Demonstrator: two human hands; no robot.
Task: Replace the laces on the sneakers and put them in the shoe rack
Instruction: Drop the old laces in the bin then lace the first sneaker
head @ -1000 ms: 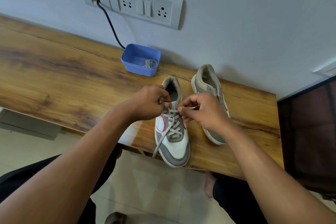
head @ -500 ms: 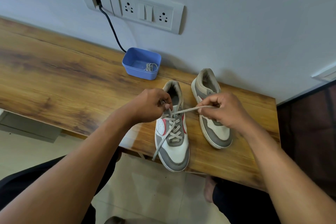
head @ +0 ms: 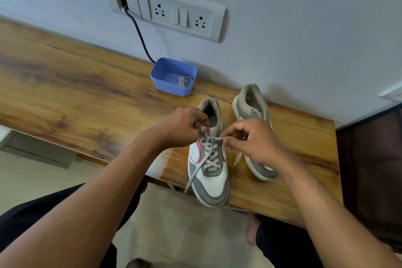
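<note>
Two sneakers (head: 208, 172) lie side by side, toes away from the wall (head: 293, 28).

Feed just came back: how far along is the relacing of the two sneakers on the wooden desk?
Done: the grey flat lace crisscrosses most of the white-and-grey sneaker. In hand: left hand and right hand each pinch it at the top eyelets. Remaining: the grey-and-beige sneaker, mostly hidden; a coiled grey lace waits in the blue plastic tub; no shoe rack in view.
</note>
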